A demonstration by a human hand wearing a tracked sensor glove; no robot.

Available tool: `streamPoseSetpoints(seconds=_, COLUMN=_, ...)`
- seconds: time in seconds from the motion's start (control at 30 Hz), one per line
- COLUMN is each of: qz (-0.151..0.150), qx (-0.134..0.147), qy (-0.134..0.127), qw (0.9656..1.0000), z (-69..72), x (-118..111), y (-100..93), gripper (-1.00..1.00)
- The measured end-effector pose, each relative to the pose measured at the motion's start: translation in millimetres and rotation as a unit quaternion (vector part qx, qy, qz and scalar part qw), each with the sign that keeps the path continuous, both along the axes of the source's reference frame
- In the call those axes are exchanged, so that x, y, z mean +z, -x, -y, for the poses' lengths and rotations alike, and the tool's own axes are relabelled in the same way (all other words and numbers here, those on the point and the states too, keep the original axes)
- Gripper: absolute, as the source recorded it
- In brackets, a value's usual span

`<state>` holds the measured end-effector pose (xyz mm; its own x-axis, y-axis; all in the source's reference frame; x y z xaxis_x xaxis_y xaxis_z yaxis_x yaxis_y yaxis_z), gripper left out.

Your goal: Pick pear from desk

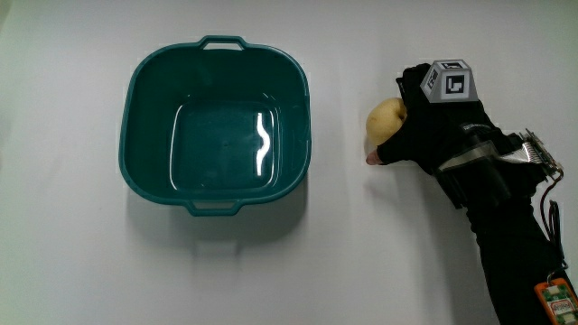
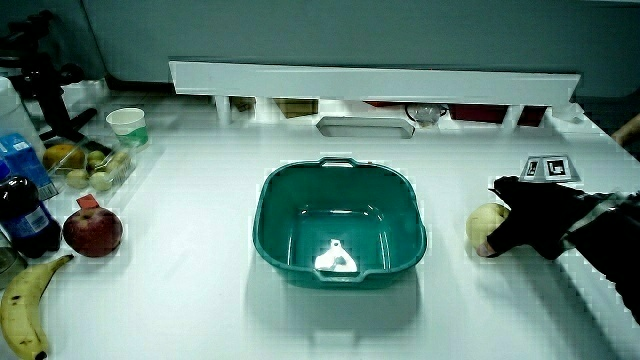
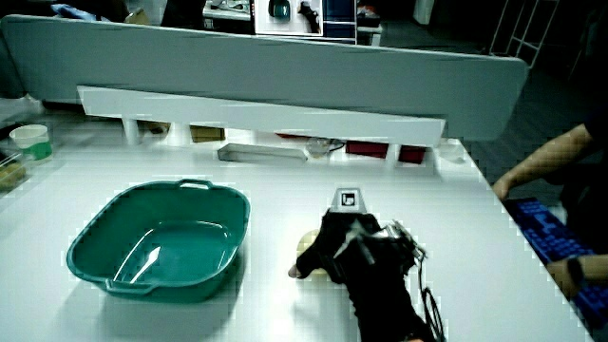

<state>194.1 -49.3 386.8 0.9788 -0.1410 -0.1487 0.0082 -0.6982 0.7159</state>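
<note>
A pale yellow pear (image 1: 384, 119) lies on the white table beside the teal basin (image 1: 144, 99). The gloved hand (image 1: 424, 126) lies against the pear, its fingers curled around the fruit and a bare thumb tip touching the table next to it. In both side views the pear (image 2: 487, 226) (image 3: 309, 243) still rests on the table, partly hidden by the hand (image 2: 530, 225) (image 3: 337, 249). The patterned cube (image 1: 450, 81) sits on the back of the hand. The basin (image 2: 340, 240) (image 3: 157, 242) holds nothing.
At the table's edge in a side view lie a banana (image 2: 20, 310), a red apple (image 2: 92, 232), a dark bottle (image 2: 25, 215), a tray of small fruit (image 2: 85, 165) and a cup (image 2: 128, 125). A low white partition shelf (image 2: 370, 80) runs along the table.
</note>
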Motion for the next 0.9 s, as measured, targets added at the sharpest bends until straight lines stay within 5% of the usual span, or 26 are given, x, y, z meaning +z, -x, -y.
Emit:
streamPoseSetpoints(seconds=0.13, qz=-0.008, qx=0.009, qy=0.009, qw=0.9999, z=13.1, x=12, y=2.0, gripper=0.0)
streamPoseSetpoints(seconds=0.2, qz=0.011, qx=0.01, qy=0.038, qw=0.9992, z=19.2, x=16, y=4.5, gripper=0.0)
streamPoseSetpoints(seconds=0.3, qz=-0.009, qx=0.013, qy=0.017, qw=0.9997, z=28.1, x=23, y=6.0, gripper=0.0)
streamPoseSetpoints(seconds=0.37, qz=0.016, qx=0.014, qy=0.038, qw=0.999, z=33.0, x=24, y=8.4, gripper=0.0)
streamPoseSetpoints(seconds=0.9, qz=0.028, qx=0.046, qy=0.087, qw=0.9948, z=63.6, x=72, y=11.8, gripper=0.0)
